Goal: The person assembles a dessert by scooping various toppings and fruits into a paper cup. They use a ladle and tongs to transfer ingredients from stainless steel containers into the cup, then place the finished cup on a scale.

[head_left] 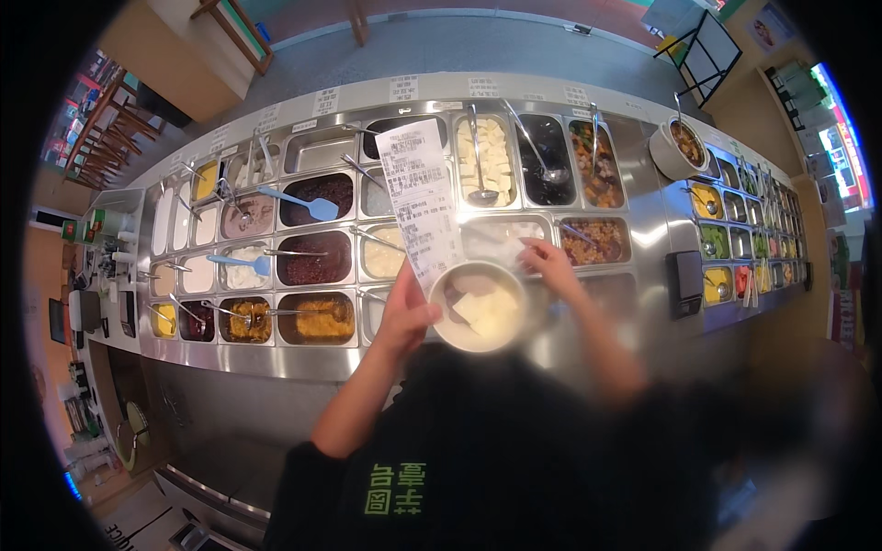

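My left hand (405, 313) grips a round white bowl (518, 324) by its left side, along with a long printed paper slip (413, 200) that rises above the rim. Inside the bowl lie pale cream pieces (486, 313) and a greyish-purple portion (470, 286). My right hand (551, 268) is beyond the bowl's right rim, thumb and fingers close together. Its fingertips meet a blurred, translucent whitish thing (497, 246) over a steel pan (544, 219); whether they grip it cannot be told.
Steel pans of toppings fill the counter (317, 361), including cream-coloured cubes (489, 158), dark jelly (548, 151) and mixed beans (599, 244). Ladle handles stick up from many. Blue spatulas (320, 209) lie at left. At right are a black scale (684, 282) and a white pot (665, 162).
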`<state>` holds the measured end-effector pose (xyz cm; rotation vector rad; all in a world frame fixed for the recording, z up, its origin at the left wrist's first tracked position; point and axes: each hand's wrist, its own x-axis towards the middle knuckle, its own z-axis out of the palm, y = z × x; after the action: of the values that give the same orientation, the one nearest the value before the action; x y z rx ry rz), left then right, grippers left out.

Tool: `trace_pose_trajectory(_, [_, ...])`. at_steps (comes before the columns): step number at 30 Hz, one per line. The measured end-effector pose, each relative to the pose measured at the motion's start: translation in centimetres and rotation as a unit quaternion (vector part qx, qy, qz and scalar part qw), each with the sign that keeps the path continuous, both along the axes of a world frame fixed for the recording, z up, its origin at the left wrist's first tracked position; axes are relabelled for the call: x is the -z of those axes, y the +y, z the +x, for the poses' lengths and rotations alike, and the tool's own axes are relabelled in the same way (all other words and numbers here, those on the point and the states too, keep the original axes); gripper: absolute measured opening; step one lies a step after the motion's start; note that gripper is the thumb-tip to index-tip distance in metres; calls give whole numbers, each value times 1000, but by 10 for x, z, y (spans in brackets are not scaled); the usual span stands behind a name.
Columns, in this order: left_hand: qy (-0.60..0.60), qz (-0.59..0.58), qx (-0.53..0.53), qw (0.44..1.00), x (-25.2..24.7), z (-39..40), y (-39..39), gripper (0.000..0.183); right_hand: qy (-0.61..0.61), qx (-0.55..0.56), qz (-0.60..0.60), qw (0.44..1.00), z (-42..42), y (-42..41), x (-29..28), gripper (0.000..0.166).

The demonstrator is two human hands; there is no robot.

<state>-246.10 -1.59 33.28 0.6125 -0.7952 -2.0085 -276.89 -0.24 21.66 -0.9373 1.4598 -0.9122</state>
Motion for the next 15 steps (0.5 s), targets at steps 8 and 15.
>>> trace_pose_trajectory(8, [-16,-7,141,990,-17,-58,45,108,-9,141,130,981,-12,282,72,37])
trace_pose_trajectory(15, [-37,-17,295,955,-31,-170,89,107,-72,308,82,945,-46,398,109,39])
